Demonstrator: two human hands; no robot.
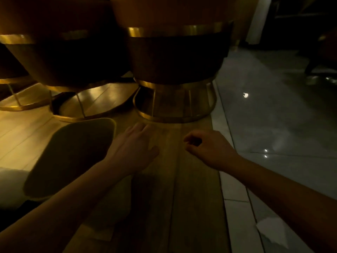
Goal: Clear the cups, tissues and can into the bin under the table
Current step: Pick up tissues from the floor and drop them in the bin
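In the dim head view my left hand (pixel 135 148) reaches forward over the wooden floor with its fingers spread and holds nothing. My right hand (pixel 207 148) hovers to its right, fingers curled in loosely, with nothing visible inside. A white crumpled tissue (pixel 271 232) lies on the grey tiles at the lower right, behind my right forearm. A dark rounded-square shape with a pale rim (pixel 73 157) sits just left of my left wrist; it may be the bin, but I cannot tell. No cups or can are in view.
Two round chairs on gold ring bases stand ahead, one (pixel 175 106) right in front of my hands and one (pixel 87 99) to the left. Glossy grey tiles (pixel 273 115) run along the right. Something white (pixel 11 187) lies at the left edge.
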